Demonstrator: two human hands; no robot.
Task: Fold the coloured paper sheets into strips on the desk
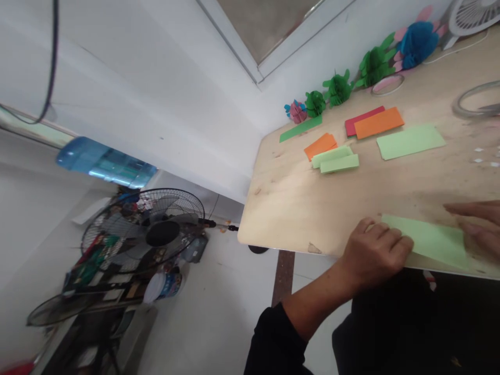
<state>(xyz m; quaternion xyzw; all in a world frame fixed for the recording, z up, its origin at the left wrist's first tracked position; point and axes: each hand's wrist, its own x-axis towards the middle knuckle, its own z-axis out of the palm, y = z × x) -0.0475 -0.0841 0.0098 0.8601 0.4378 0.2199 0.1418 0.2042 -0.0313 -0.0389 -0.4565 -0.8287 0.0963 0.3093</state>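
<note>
A light green paper strip lies near the front edge of the wooden table. My left hand is closed, its fingers curled over the left end of that strip. At the right edge of the view, my right hand is partly cut off. Its fingers stretch out and apart over the strip's right end; whether they touch it I cannot tell. Beyond my hands lie a wider light green paper stack, small folded green papers, small orange papers, a larger orange paper and a red paper.
Several paper turtle-like figures, among them a green one and a blue one, line the wall. A dark green strip lies near them. Tape rolls, one of them clear, and a small white fan are at right. A floor fan stands left.
</note>
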